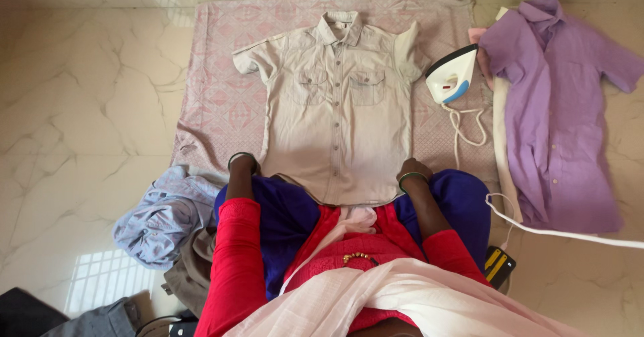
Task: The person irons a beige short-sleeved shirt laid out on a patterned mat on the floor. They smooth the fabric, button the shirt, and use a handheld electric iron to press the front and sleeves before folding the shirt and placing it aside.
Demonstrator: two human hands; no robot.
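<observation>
- Because both hands end at the bottom hem of the shirt, the fingers of the left hand [249,167] and the right hand [410,169] are mostly hidden under or behind the cloth, and I cannot tell whether they grip the hem or only press on it.
- Only the wrists, each with a dark green bangle, and the backs of the hands show clearly.
- The beige short-sleeved button-up shirt with two chest pockets [339,102] lies flat and face up, collar away from the person, on a pink patterned cloth [215,95] spread over the pale marble floor [87,88].
- The left hand sits at the shirt's lower left corner and the right hand at its lower right corner, both touching the hem.
- The hem's middle reaches the person's lap, where blue and red clothing covers the edge of the pink cloth.
- A white and blue electric iron [451,76] stands on its heel just beside the shirt's right sleeve, on the pink cloth.
- Its white cord [469,125] loops beneath it and a further length runs off the right edge of the view.
- A purple short-sleeved shirt [553,109] lies spread on the floor to the right, partly over a cream fabric strip.
- A crumpled pale blue garment [164,216] is heaped near the left elbow, with brown cloth below it.
- A small black and yellow object [498,265] by the right knee is too small to identify.
</observation>
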